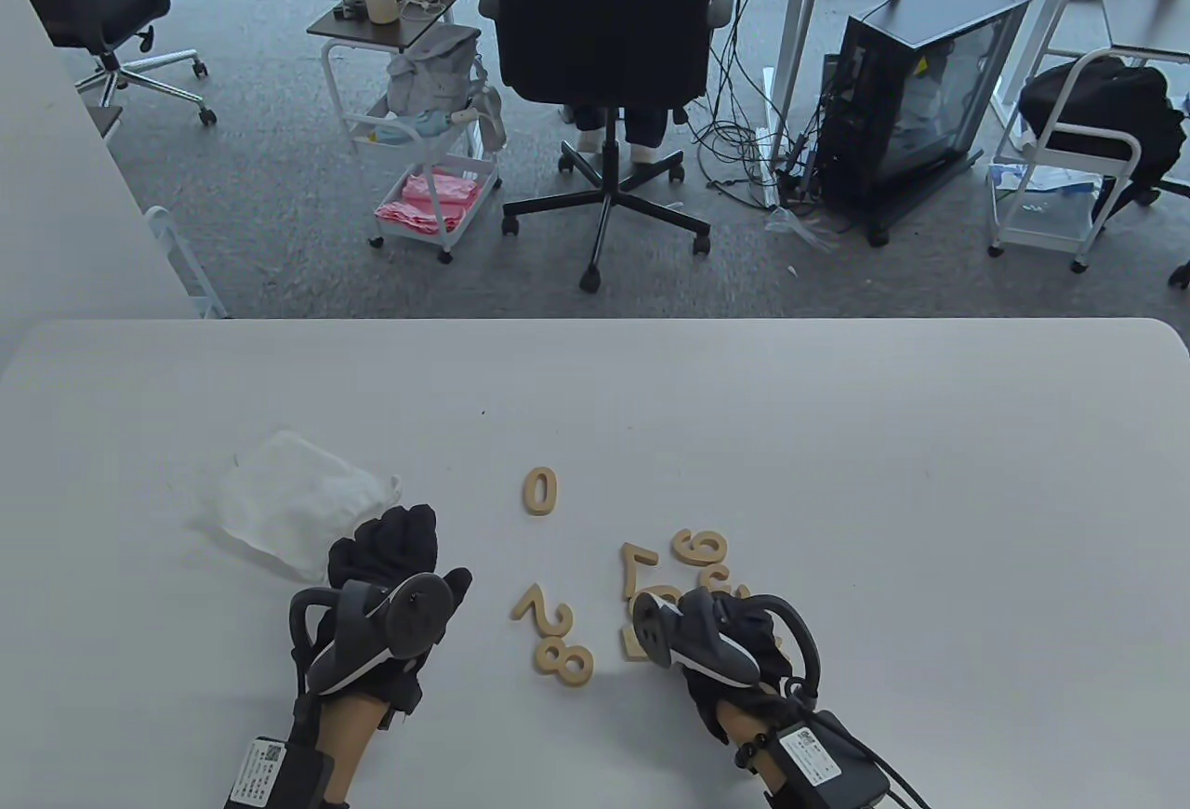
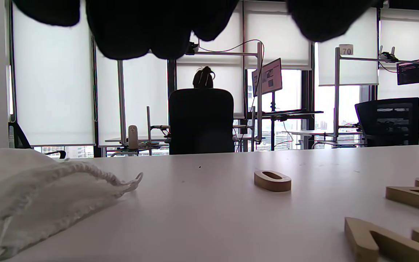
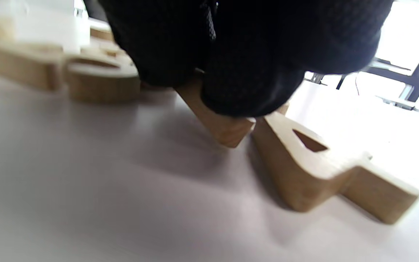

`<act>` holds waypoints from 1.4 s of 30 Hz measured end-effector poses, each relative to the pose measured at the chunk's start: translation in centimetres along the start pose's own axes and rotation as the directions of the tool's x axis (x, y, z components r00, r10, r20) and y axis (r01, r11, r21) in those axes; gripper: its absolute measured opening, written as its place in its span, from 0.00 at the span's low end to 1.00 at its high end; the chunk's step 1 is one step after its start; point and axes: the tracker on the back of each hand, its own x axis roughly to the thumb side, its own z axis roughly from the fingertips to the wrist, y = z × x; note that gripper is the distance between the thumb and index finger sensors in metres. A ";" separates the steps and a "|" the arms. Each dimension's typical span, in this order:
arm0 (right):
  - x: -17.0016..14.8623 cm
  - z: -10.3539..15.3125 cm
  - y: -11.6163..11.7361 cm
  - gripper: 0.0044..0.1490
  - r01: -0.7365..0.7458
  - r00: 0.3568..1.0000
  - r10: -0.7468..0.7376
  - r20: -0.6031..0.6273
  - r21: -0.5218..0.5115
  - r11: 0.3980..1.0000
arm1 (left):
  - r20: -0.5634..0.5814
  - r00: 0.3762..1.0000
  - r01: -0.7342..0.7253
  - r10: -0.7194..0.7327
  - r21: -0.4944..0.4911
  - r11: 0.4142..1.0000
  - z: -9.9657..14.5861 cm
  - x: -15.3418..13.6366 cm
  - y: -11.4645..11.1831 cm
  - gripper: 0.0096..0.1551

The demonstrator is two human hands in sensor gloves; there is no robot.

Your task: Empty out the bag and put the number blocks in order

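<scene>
A white drawstring bag lies flat at the left; it also shows in the left wrist view. Wooden number blocks lie on the white table: a 0, a 7, an 8, a 5, a 6. My left hand rests beside the bag, holding nothing. My right hand is down on the pile of blocks. In the right wrist view its fingers pinch one tilted block, whose number is hidden, next to a flat 4.
The 0 lies alone toward the table's middle. Beyond the far table edge stand a black office chair with a person in it, a rolling cart and a computer case.
</scene>
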 end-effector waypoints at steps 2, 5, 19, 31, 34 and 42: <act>-1.5 0.2 -1.1 0.28 0.139 0.990 -0.139 -0.021 -0.029 0.990 | -0.003 1.000 -0.003 0.003 -0.001 1.000 0.0 -0.1 0.0 0.48; -5.1 0.3 -1.8 0.28 0.568 0.822 -0.569 -0.040 -0.021 0.822 | -0.004 1.000 -0.002 0.002 -0.002 1.000 -0.1 -0.1 0.0 0.48; -10.6 -1.0 3.3 0.28 0.883 -0.354 -0.933 -0.066 0.305 -0.357 | -0.008 1.000 -0.002 0.002 -0.016 1.000 -0.1 -0.1 0.0 0.48; -11.6 -1.2 4.9 0.41 0.819 -0.513 -0.854 -0.089 0.247 -0.518 | -0.014 1.000 0.000 -0.001 -0.027 1.000 -0.2 -0.1 -0.1 0.48; -11.6 -1.0 4.5 0.39 0.857 -0.461 -0.882 -0.096 0.207 -0.471 | -0.014 1.000 0.000 0.000 -0.031 1.000 -0.2 -0.1 -0.1 0.48; -11.1 -0.3 1.5 0.31 0.963 -0.239 -0.970 -0.039 0.121 -0.242 | -0.016 1.000 0.003 -0.004 -0.038 0.999 -0.3 -0.2 -0.2 0.48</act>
